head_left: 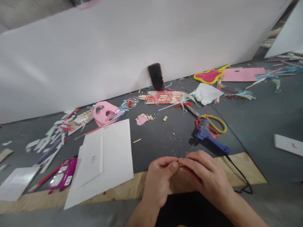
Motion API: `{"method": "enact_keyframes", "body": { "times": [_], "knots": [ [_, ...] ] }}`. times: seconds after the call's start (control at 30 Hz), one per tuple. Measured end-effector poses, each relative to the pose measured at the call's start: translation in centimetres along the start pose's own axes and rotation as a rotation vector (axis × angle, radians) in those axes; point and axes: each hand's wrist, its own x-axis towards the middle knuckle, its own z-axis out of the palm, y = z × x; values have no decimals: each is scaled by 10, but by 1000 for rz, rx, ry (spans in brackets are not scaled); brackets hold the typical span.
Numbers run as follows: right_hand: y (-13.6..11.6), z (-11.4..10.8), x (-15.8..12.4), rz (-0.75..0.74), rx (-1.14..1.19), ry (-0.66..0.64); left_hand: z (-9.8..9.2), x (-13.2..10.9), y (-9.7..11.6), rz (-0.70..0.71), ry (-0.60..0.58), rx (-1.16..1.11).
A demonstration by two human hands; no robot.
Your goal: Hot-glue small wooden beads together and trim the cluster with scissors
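Observation:
My left hand [159,179] and my right hand [206,174] meet at the front edge of the table. Both are closed, fingertips pinched together around a small tan piece [179,163] that is mostly hidden by the fingers. Beyond them, a pink heart-shaped piece [142,120] lies ringed by small pale beads or chips, with a little clump of the same chips [165,118] to its right. A blue hot glue gun [210,138] rests just past my right hand, over scissors with yellow and red handles [216,124].
White sheets [118,151] and a purple packet [63,173] lie to the left, near a pink cutout [106,110] and white strips. A phone [156,76] leans on the white wall above bundled red-and-tan sticks [163,97]. The glue gun's black cord [243,178] trails right.

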Motion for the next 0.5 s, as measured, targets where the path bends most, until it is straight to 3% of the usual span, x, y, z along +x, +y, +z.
{"method": "enact_keyframes", "body": {
  "times": [0.5],
  "knots": [
    [2,-1,-1,63,94,5,1,0,4,-32,-30,-14]
  ]
}}
